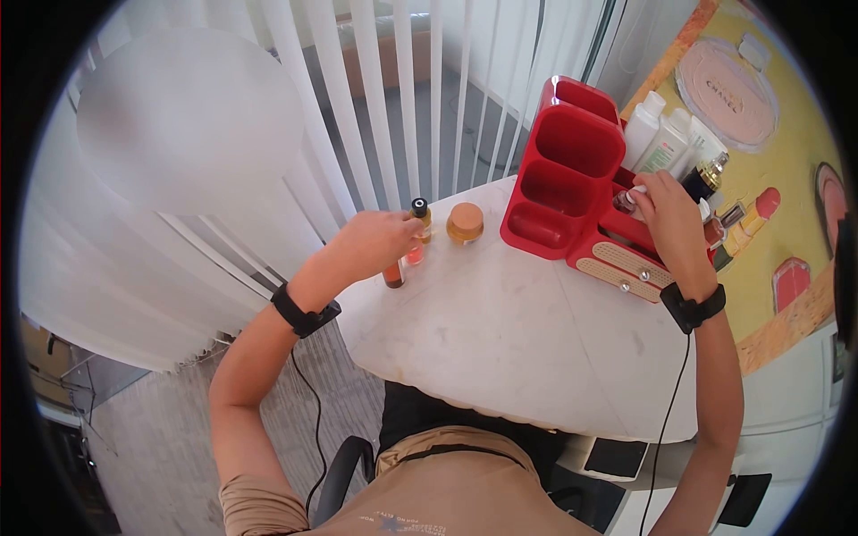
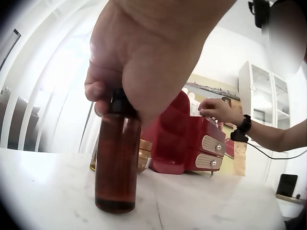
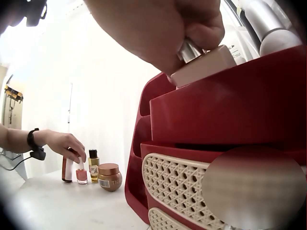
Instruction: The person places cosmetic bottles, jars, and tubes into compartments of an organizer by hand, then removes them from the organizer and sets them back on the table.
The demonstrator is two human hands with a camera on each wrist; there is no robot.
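At the table's left side, my left hand (image 1: 380,243) pinches the pale cap of a small pink nail polish bottle (image 3: 82,176), which stands on the tabletop. Close beside it are a brown bottle (image 2: 117,163) with a black cap and a yellow oil bottle (image 3: 93,168), also black-capped. A tan jar (image 1: 465,222) stands a little to the right. Over the top compartment of the red organizer (image 1: 572,170), my right hand (image 1: 666,210) grips a small block-shaped bottle (image 3: 206,67) with a silver neck, tilted against the rim. The fingers partly hide it.
White bottles (image 1: 663,143) and a black and gold pump bottle (image 1: 704,179) stand in the organizer's back part. Two woven-front drawers (image 1: 626,263) face the marble table (image 1: 500,330). A painted board (image 1: 760,179) is at right, and vertical blinds (image 1: 393,107) hang behind.
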